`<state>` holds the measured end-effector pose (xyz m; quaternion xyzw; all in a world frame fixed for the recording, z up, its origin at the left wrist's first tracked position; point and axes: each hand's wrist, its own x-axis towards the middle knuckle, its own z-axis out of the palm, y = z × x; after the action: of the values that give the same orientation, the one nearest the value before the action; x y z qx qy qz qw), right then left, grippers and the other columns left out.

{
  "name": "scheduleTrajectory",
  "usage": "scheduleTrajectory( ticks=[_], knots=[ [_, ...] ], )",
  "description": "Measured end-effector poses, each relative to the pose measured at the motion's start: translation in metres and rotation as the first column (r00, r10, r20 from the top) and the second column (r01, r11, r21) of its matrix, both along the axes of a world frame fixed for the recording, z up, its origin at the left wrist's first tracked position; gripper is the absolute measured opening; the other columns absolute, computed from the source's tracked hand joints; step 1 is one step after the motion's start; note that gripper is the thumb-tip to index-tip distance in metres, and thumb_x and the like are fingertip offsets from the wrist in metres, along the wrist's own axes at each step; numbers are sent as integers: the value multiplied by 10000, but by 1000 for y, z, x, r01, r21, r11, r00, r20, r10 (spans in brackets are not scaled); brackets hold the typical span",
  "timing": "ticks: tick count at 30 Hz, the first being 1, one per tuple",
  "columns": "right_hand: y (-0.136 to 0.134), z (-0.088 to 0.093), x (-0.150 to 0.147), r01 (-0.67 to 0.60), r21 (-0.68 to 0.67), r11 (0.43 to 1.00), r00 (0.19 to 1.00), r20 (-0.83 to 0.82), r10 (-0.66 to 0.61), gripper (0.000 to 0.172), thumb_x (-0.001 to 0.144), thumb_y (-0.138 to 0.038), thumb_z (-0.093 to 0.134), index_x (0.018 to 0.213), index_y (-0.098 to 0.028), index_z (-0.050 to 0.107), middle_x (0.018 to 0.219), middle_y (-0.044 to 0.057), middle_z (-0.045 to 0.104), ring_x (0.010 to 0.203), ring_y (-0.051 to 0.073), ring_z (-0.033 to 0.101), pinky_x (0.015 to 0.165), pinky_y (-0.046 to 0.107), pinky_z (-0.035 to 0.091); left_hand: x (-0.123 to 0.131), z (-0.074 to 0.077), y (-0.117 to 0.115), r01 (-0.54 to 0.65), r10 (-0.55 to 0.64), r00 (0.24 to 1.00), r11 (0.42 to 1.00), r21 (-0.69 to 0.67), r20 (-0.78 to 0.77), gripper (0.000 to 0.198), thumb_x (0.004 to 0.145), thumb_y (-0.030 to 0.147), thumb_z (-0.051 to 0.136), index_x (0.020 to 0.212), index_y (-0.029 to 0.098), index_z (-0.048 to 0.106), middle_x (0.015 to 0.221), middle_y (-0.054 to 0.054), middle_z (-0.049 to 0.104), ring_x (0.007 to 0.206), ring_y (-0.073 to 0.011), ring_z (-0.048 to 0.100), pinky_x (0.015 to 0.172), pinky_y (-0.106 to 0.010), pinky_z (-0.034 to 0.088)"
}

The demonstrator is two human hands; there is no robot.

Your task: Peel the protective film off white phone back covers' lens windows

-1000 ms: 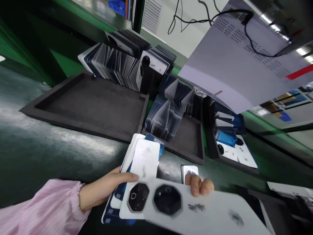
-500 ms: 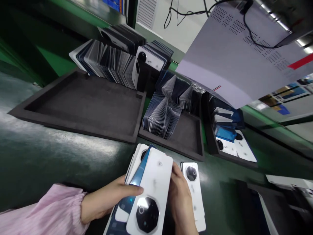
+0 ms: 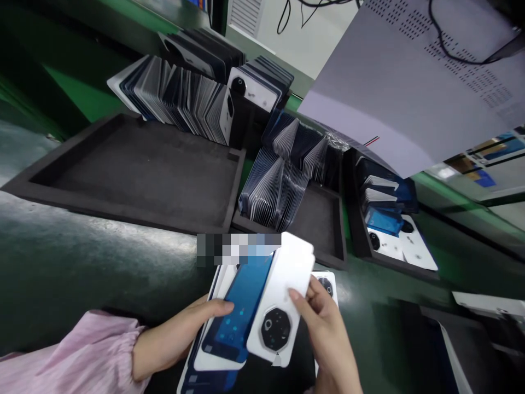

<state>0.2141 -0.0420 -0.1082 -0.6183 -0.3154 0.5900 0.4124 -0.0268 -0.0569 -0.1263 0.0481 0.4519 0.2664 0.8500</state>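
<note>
My left hand [image 3: 184, 327] is closed around a fanned stack [image 3: 217, 361], thumb laid across the blue panel [image 3: 248, 298] on top, fingers hidden underneath. My right hand [image 3: 326, 323] pinches a white panel [image 3: 289, 268] by its right edge, thumb on the face above the dark window [image 3: 275, 329], fingers curled behind. That panel sits tilted just beside the blue one; I can't tell whether they touch. Past my right hand, more white shows on the worktop [image 3: 373, 312], mostly covered. Beyond stand the large tray [image 3: 143, 169], the small tray [image 3: 322, 219] and, farther right, the third tray [image 3: 356, 221].
</note>
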Motion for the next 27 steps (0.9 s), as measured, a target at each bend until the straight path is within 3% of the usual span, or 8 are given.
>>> scheduleTrajectory(
  ticks=[3,6,12,15,18,22,25,27],
  knots=[
    [3,1,17,196,61,979,981,-20,-195,323,732,-446,986,951,-248,854,855,25,858,714,172,766,676,248,603,0,1,1,4,-4,1000,1000,1,-7,422,558,500,1002,741,178,800,740,-72,866,732,-303,818,772,-372,648],
    [2,3,22,334,128,934,942,-49,-331,322,722,-461,988,964,-290,863,887,-2,857,761,166,774,722,255,614,0,0,0,-4,4,1000,1000,-1,-21,392,585,458,999,772,178,797,785,-84,877,782,-312,828,782,-375,646],
    [-1,3,9,355,198,914,935,-103,-341,230,765,-394,976,900,-260,847,822,9,806,709,179,713,775,349,581,-1,-3,-3,-16,15,1000,1000,-12,-18,400,585,396,1028,837,183,803,754,-52,868,809,-294,828,759,-353,646],
    [-4,5,6,407,410,816,913,-153,-378,272,686,-450,1015,730,-341,770,754,-57,710,886,190,664,935,337,516,-1,-2,-3,-11,11,1000,1000,-29,-2,452,542,418,1054,826,175,800,748,-51,866,759,-270,817,726,-344,657],
    [-8,7,3,411,509,756,912,-226,-343,402,577,-473,1053,594,-353,670,641,-59,586,838,223,598,982,374,479,-1,0,-1,-12,12,1000,999,-42,5,472,523,421,1064,826,172,802,696,-19,849,685,-227,793,653,-297,645],
    [-6,2,-8,367,345,864,898,-374,-232,281,740,-514,912,767,-351,685,657,-52,486,664,208,509,732,356,487,-1,2,1,0,0,1000,999,-40,7,416,563,390,1051,812,169,802,669,-19,839,672,-213,784,618,-265,619],
    [2,-10,-15,256,179,950,861,-488,-141,275,910,-581,673,762,-350,687,512,-117,197,428,160,190,492,308,343,0,-1,-1,17,-16,1000,999,-46,11,389,575,373,1035,800,167,795,666,-40,841,661,-230,783,618,-287,620],
    [7,-19,-19,146,89,985,836,-543,-75,261,913,-565,654,773,-354,715,479,-141,96,402,143,66,437,287,249,2,-3,-3,25,-24,1000,998,-52,14,388,580,365,1031,816,169,793,700,-56,855,682,-244,795,641,-302,628]
  ],
)
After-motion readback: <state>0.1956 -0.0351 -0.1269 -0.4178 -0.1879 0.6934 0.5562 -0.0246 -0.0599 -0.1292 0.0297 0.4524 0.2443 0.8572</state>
